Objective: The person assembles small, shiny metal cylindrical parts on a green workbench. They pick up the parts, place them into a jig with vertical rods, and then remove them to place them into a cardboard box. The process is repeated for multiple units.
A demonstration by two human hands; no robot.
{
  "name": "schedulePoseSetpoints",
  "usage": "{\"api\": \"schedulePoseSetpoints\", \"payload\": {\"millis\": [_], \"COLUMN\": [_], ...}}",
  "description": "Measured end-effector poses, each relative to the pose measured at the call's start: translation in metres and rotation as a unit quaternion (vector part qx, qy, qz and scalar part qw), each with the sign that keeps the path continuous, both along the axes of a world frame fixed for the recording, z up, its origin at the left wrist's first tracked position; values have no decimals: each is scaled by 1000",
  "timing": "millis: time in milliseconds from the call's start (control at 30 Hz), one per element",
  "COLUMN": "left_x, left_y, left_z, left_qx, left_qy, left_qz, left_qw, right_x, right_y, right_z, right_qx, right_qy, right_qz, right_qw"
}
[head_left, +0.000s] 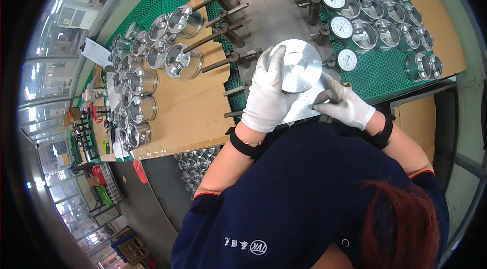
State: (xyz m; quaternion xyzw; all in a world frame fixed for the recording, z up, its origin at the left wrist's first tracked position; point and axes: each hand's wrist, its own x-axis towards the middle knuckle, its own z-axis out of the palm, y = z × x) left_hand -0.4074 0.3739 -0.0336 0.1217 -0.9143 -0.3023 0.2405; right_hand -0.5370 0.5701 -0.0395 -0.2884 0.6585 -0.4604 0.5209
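At the near end of the metal plate (271, 10), a round silver piece (303, 66).
Gloved left hand (269, 89) clamps its left side; right hand (347, 106) curls just beside it, grip impossible to tell, near dial gauges (341, 27).

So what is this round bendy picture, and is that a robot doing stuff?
No robot here, just a person. The camera sits on their head and looks down, and its very wide lens makes straight edges bend. You can see two hands in white gloves. The left hand holds a shiny round metal piece. The right hand is close beside it; I can't tell whether it touches. Beyond them is a grey metal plate, with round white dials along its right side. Hollow metal parts stand on brown cardboard at the left, and more stand on green mesh at the right.
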Motion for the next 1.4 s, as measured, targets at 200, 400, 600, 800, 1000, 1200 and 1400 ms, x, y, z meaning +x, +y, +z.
{"api": "schedulePoseSetpoints", "payload": {"millis": [200, 400, 600, 800, 1000, 1200, 1400], "left_x": [1, 2, 10, 16, 113, 95, 100], "left_y": [0, -3, 24, -66, -221, -201, -148], "left_z": [-2, 9, 75, 78, 5, 4, 12], "left_qx": [6, -7, 439, 217, -252, -326, -173], "left_qy": [-1, 65, -130, 130, -232, -269, -347], "left_qz": [-5, -18, -62, 138, 237, 199, 266], "left_qw": [1000, 998, 887, 958, 909, 884, 882], "right_x": [2, -4, -4, -65, -106, -159, -150], "right_y": [-4, 1, 28, 158, 176, 173, 173], "right_z": [22, 3, 54, -16, -20, -102, -121], "right_qx": [45, -29, -193, -105, -11, 60, 28], "right_qy": [-75, -56, -13, 229, 11, -91, 85], "right_qz": [-13, 7, -121, -304, -529, -544, -585], "right_qw": [996, 998, 974, 919, 848, 832, 806]}}
